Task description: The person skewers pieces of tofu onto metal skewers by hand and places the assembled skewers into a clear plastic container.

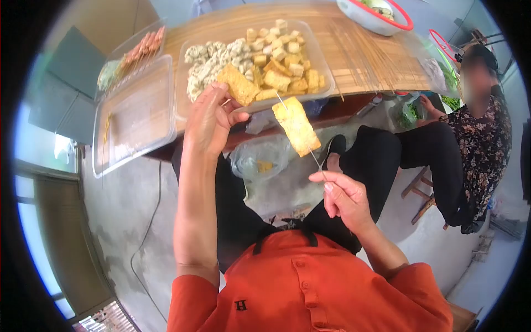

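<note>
My left hand (213, 113) pinches a flat yellow tofu piece (238, 84) above the front of a clear plastic tray (327, 69). That tray holds tofu chunks (276, 80) and pale knotted pieces (207, 63). My right hand (345, 199) is closed on the lower end of a thin skewer (316, 159). Another yellow tofu piece (297, 127) is threaded on this skewer, whose tip shows above it, pointing up and left toward the tray. The two tofu pieces are apart.
Loose skewers (365, 52) lie on the wooden table (221, 22). At left are a shallow clear tray (138, 119) and skewered pink pieces (145, 47). A red-rimmed bowl (395, 22) stands at the back. A seated person (478, 127) is at right; a plastic bag (257, 157) hangs below the table.
</note>
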Motion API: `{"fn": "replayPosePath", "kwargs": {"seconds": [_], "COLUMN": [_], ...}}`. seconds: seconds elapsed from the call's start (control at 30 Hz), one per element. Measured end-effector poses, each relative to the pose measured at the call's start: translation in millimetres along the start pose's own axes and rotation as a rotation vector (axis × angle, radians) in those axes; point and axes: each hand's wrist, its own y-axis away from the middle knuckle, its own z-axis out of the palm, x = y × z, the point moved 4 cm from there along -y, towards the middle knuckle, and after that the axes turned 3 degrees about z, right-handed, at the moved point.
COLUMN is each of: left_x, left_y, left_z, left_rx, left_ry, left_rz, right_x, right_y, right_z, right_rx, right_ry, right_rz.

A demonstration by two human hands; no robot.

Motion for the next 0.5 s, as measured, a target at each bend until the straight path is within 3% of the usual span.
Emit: {"fn": "replayPosePath", "kwargs": {"seconds": [0.23,0.5], "left_x": [-20.6,-24.0], "left_y": [44.5,51.7], "left_z": [-27.7,-32.9], "left_rx": [0.032,0.14], "left_ry": [0.124,-0.015], "left_rz": [-0.014,-0.01], "right_x": [-8.1,0.9], "right_y": [5.7,2.8], "right_z": [11.2,20.6], "right_rx": [-0.157,-0.23], "right_ry": [0.099,0.127], "right_rz": [0.089,0.197]}}
